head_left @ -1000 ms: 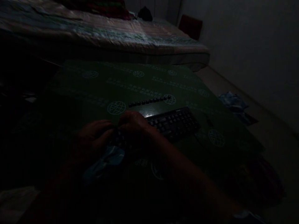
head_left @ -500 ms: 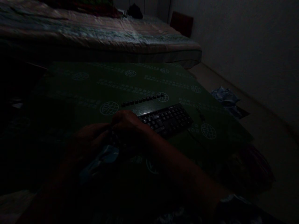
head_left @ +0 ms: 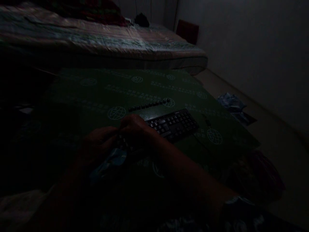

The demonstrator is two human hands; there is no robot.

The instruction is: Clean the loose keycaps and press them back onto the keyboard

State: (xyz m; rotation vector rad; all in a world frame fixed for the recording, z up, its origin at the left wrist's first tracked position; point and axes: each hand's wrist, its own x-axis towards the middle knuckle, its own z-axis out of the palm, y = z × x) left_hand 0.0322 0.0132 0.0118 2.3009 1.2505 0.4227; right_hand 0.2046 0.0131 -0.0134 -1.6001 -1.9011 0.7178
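Observation:
A black keyboard [head_left: 172, 125] lies at a slant on the green table, and both hands are at its left end. My right hand [head_left: 134, 125] is bent over the keys there, its fingers curled and pinched together. Whatever sits between its fingertips is too dark to make out. My left hand [head_left: 102, 137] is closed beside it, fingertips meeting the right hand's. A crumpled light-blue cloth [head_left: 112, 161] sticks out below the left palm and seems held in it. Behind the keyboard, several small black keycaps [head_left: 148, 105] stand in a row.
The green table [head_left: 135, 91] bears white globe prints. A cable [head_left: 202, 143] runs from the keyboard, and a small dark object [head_left: 208, 122] lies to its right. Beyond stands a bed [head_left: 116, 40]. Crumpled fabric [head_left: 231, 101] lies on the floor at right. The room is very dim.
The whole view has shifted slightly down and to the right. Both hands remain together at the keyboard's left end, with little change in pose.

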